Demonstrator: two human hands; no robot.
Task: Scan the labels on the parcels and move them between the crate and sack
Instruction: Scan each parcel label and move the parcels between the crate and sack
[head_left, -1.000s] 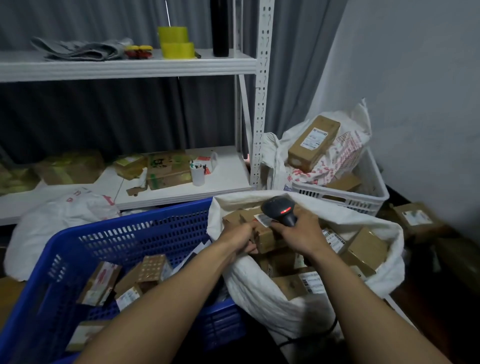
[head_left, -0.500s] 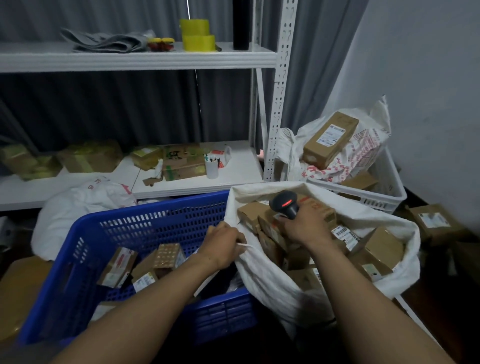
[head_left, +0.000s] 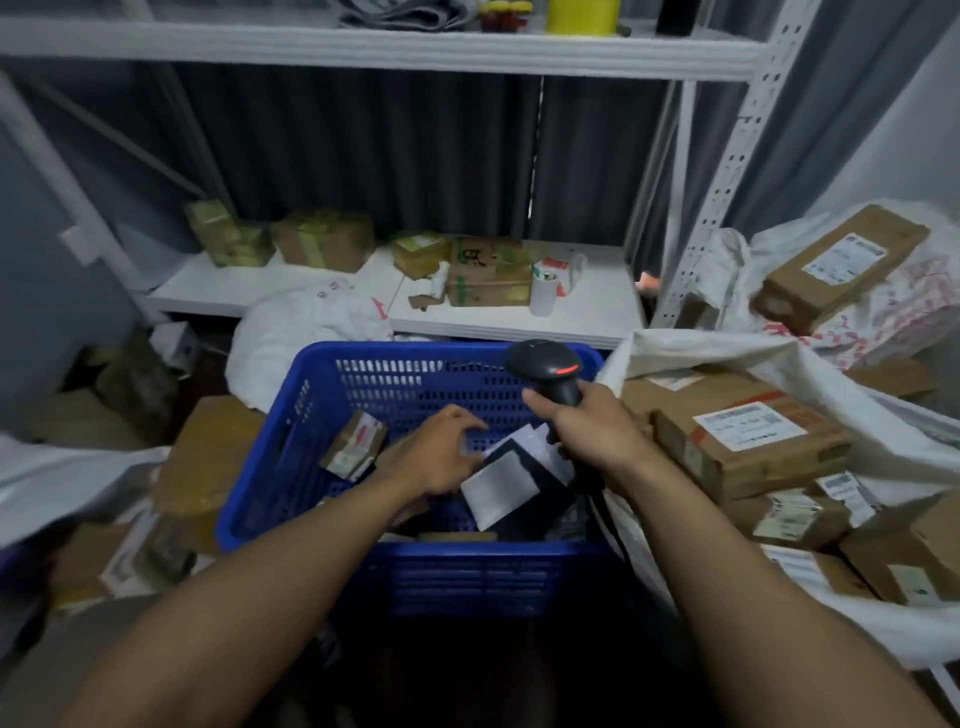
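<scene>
Hands were over the blue crate (head_left: 457, 571), scanner in the right.
Right hand (head_left: 592, 434) fingers were clamped on the black barcode scanner (head_left: 545, 366) above the crate. Left hand (head_left: 441, 454) was down in the crate, bent fingers at a black parcel (head_left: 524, 493) with a white label; grip couldn't be told. Cardboard parcels (head_left: 748, 447) lay in the white sack (head_left: 753, 358) just beside the crate.

Both my bare forearms reach forward, side by side. My left hand (head_left: 441, 452) hangs palm down, fingers loosely bent and spread. My right hand (head_left: 592, 431) is wrapped round the scanner (head_left: 545, 364) handle.
</scene>
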